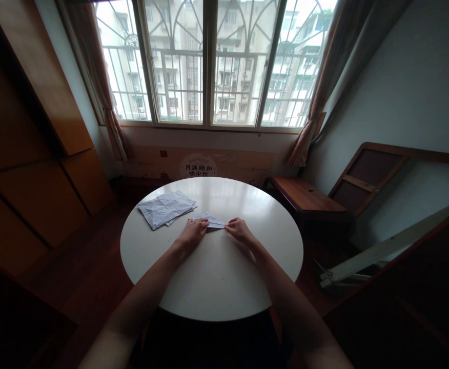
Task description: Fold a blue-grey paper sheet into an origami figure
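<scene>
A folded sheet of paper [213, 221] lies low over the middle of the white round table [217, 277], its shape roughly a flat triangle. My left hand [195, 230] rests on its left end with the fingers curled over it, partly hiding that side. At the right tip, my right hand [239, 229] pinches the paper between thumb and fingers. Just beyond my left hand, a stack of creased paper sheets [166, 207] lies at the table's far left.
Behind the table a printed panel [232, 156] stands under the barred window [209, 66]. A low wooden bench [307, 195] is at the right, with a wooden frame [370, 174] leaning by the wall. Wooden cabinets [40, 205] line the left side.
</scene>
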{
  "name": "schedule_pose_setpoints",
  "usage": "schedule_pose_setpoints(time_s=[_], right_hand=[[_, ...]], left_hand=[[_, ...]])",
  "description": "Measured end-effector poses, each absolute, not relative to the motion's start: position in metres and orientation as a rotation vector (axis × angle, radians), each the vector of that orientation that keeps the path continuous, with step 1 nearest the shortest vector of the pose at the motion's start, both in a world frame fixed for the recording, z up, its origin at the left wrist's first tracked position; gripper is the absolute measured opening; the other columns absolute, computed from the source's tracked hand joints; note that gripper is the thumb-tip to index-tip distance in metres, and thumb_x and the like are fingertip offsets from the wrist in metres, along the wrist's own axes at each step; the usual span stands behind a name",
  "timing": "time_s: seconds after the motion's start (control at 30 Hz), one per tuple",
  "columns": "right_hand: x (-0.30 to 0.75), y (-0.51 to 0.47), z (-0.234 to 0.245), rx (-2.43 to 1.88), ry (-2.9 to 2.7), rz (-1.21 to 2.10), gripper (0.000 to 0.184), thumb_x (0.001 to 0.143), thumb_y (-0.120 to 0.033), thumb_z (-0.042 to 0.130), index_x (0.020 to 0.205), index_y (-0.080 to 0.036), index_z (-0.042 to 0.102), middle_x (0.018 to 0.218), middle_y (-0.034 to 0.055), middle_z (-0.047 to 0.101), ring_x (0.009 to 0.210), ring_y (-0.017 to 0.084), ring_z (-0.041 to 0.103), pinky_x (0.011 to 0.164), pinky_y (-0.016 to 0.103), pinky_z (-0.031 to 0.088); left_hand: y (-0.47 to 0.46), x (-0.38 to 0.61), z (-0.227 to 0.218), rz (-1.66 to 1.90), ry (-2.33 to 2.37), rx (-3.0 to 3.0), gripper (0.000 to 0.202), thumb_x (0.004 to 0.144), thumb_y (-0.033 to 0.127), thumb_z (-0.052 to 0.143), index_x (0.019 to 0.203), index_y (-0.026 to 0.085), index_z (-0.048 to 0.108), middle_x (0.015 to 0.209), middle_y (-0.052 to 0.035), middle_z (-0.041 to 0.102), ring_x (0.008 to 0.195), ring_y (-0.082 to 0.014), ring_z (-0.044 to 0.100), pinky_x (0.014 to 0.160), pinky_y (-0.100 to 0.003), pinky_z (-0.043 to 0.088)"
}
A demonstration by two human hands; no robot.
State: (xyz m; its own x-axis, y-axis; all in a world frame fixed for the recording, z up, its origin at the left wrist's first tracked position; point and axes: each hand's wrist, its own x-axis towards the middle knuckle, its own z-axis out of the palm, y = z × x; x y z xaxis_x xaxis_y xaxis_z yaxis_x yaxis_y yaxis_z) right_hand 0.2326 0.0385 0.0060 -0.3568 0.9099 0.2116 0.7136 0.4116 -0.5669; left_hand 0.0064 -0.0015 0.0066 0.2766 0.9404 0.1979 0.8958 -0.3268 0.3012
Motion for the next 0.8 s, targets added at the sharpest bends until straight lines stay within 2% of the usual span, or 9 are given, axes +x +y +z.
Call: schedule_pose_setpoints(time_s=[0.33,0.53,0.7,0.8], right_hand=[[0.234,0.0394,0.0046,-1.385,-2.163,0.534,0.025,0.083,-0.035,0.062,0.094,-0.021,0.078,0.107,0.0095,0.068,0.103,0.023,0.06,0.09,0.031,0.046],[0.2338,0.0386,0.0051,-1.365,-2.182,0.533,0.027,0.084,-0.036,0.06,0.094,-0.02,0.078,0.107,0.0103,0.068,0.103,0.023,0.06,0.091,0.03,0.046],[0.233,0.0382,0.0047,-1.363,-2.107,0.461,0.022,0.083,-0.03,0.061,0.085,-0.018,0.078,0.103,0.0103,0.069,0.096,0.022,0.062,0.089,0.033,0.046],[0.2333,0.038,0.004,-1.309,-2.076,0.416,0.021,0.083,-0.028,0.061,0.094,-0.019,0.077,0.1,0.0095,0.069,0.095,0.022,0.062,0.091,0.035,0.046]], left_hand=[[-0.0039,0.0053,0.0101,0.533,1.739,2.36,0.033,0.095,0.03,0.046,0.122,0.027,0.064,0.137,-0.0068,0.057,0.13,-0.0258,0.048,0.114,-0.053,0.023],[-0.0053,0.005,0.0116,0.564,1.706,2.367,0.034,0.091,0.045,0.052,0.115,0.027,0.069,0.134,-0.0065,0.059,0.126,-0.0268,0.05,0.113,-0.051,0.024],[-0.0045,0.0075,0.0135,0.613,1.766,2.343,0.027,0.093,0.037,0.05,0.098,0.027,0.075,0.122,-0.0039,0.066,0.114,-0.0236,0.058,0.107,-0.043,0.033],[-0.003,0.0073,0.0125,0.649,1.734,2.348,0.021,0.088,0.033,0.056,0.092,0.027,0.076,0.114,-0.003,0.069,0.109,-0.0234,0.06,0.103,-0.039,0.038]])
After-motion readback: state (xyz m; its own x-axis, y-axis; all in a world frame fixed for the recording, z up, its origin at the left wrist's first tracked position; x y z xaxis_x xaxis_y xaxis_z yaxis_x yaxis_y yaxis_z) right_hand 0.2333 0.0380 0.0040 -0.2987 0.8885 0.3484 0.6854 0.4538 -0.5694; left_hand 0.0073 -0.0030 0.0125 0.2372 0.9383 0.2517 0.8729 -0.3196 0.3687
